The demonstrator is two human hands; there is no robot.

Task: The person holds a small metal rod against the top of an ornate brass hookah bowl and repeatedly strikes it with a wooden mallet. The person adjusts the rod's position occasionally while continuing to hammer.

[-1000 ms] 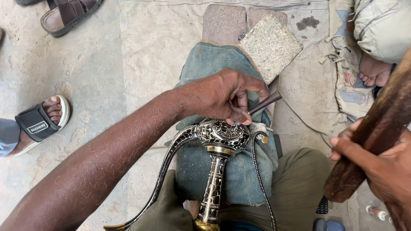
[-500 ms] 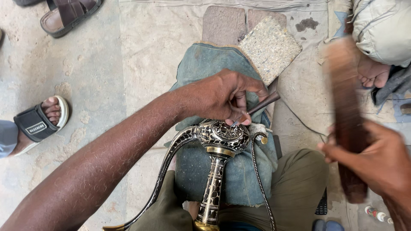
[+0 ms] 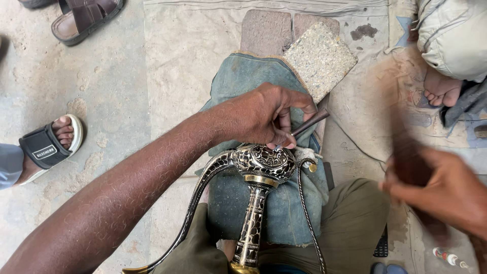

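Observation:
An ornate black-and-brass sword hilt (image 3: 261,165) with a curved guard lies on a blue-grey cloth pad (image 3: 243,81) over my lap. My left hand (image 3: 266,114) pinches a thin dark metal punch (image 3: 309,123), its tip set on the engraved top of the hilt. At the right, my right hand (image 3: 446,190) grips a dark wooden mallet (image 3: 411,167), which is blurred with motion and stands a little to the right of the punch.
A rough stone block (image 3: 319,58) and a brown brick (image 3: 266,30) lie behind the pad. Another person's sandalled foot (image 3: 48,147) is at the left, a sandal (image 3: 83,20) at top left, a bare foot (image 3: 441,89) at top right.
My right hand has swung the wooden mallet down and inward, from raised at the right edge to low beside the punch. The left hand and punch have stayed on the hilt.

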